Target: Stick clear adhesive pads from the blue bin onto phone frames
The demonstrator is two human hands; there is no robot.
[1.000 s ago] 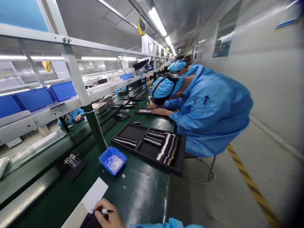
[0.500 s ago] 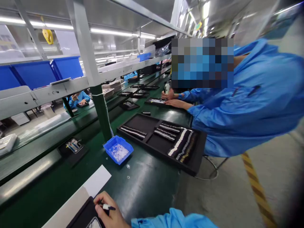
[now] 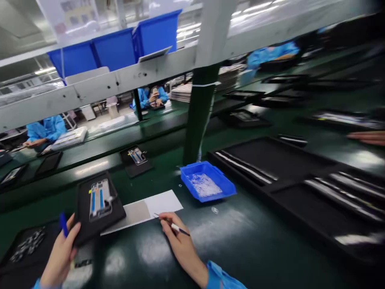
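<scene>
My left hand (image 3: 61,251) grips the near left edge of a black tray (image 3: 116,214), fingers closed. A blue pen-like stick (image 3: 63,224) juts up from the same hand. In the tray lies an open phone body (image 3: 100,198) with blue strips and a silvery frame. My right hand (image 3: 182,243) is closed in a pinch around a slim pointed tool (image 3: 179,229) with a white and dark handle. Its thin dark tip is over the white card (image 3: 165,202), which lies partly beside the tray. Motion blur hides whether the tool is tweezers.
A blue bin (image 3: 185,178) of small clear rings stands beyond my right hand, one loose ring (image 3: 214,210) near it. Right is a large black parts tray (image 3: 288,180); lower left, a tray of small dark parts (image 3: 48,245). A post (image 3: 200,116) rises behind the bin. Co-workers sit beyond.
The view has swung left, bringing my left hand and the phone tray into sight. My right hand has moved from the tray's edge to the white card, still holding the slim tool.
</scene>
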